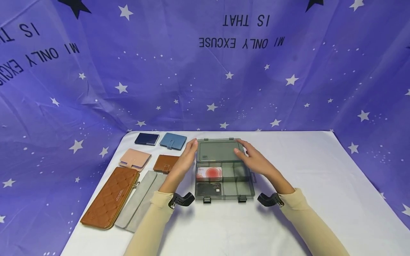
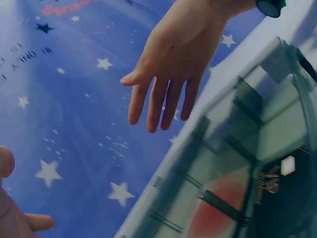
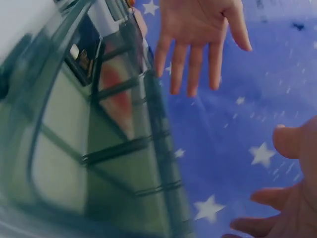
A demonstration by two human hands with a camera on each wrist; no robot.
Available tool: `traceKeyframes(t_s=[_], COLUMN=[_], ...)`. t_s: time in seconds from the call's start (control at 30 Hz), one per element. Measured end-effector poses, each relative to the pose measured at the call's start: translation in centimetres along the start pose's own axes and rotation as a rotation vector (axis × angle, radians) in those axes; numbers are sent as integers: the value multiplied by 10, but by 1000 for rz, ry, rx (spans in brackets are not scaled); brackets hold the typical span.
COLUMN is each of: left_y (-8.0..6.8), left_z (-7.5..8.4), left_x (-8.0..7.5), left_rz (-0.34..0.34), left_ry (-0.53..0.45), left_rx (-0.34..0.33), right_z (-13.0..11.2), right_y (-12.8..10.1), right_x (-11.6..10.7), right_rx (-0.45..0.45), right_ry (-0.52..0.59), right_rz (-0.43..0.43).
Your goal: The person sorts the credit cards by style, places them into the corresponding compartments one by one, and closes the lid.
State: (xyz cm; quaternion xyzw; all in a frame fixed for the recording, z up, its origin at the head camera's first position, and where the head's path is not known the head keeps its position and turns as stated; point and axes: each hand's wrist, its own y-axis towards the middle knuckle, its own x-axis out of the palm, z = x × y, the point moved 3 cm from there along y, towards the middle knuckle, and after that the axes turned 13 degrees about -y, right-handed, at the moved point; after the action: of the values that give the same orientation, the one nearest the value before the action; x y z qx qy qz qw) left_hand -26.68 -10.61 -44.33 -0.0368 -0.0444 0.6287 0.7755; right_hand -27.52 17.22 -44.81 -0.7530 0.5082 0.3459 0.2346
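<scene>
A grey-green translucent compartment box [image 1: 229, 190] lies on the table between my hands, a flat panel [image 1: 219, 151] at its far part. A white card with a red circle [image 1: 209, 173] sits in one left compartment, and a black VIP card [image 1: 208, 189] in the one nearer me. My left hand [image 1: 183, 161] is at the far left side of the box, fingers extended. My right hand [image 1: 257, 161] is at its far right corner, thumb overlapping the panel. In the left wrist view, the right hand's fingers [image 2: 161, 101] are straight and spread.
Left of the box lie a navy card holder [image 1: 147, 139], a blue wallet [image 1: 173, 141], a pink wallet [image 1: 135, 159] and a small brown wallet [image 1: 164, 163]. Nearer me are a long brown zip wallet [image 1: 110, 197] and a grey wallet [image 1: 137, 199], partly behind my left sleeve.
</scene>
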Motion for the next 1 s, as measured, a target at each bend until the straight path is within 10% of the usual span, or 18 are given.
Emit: traceKeyframes(t_s=[0.4,0.67,1.0], left_y=[16,11,0], left_z=[-29,-22,8], left_x=[6,1,-9], left_rz=[75,115,12], left_ry=[-302,-301,-53], left_rx=[-97,-17,146], right_z=[49,48,34], right_y=[7,6,-7], right_x=[7,0,-35], right_rx=[240,155,33], right_ry=[650,663,516], right_rz=[-9,74,155])
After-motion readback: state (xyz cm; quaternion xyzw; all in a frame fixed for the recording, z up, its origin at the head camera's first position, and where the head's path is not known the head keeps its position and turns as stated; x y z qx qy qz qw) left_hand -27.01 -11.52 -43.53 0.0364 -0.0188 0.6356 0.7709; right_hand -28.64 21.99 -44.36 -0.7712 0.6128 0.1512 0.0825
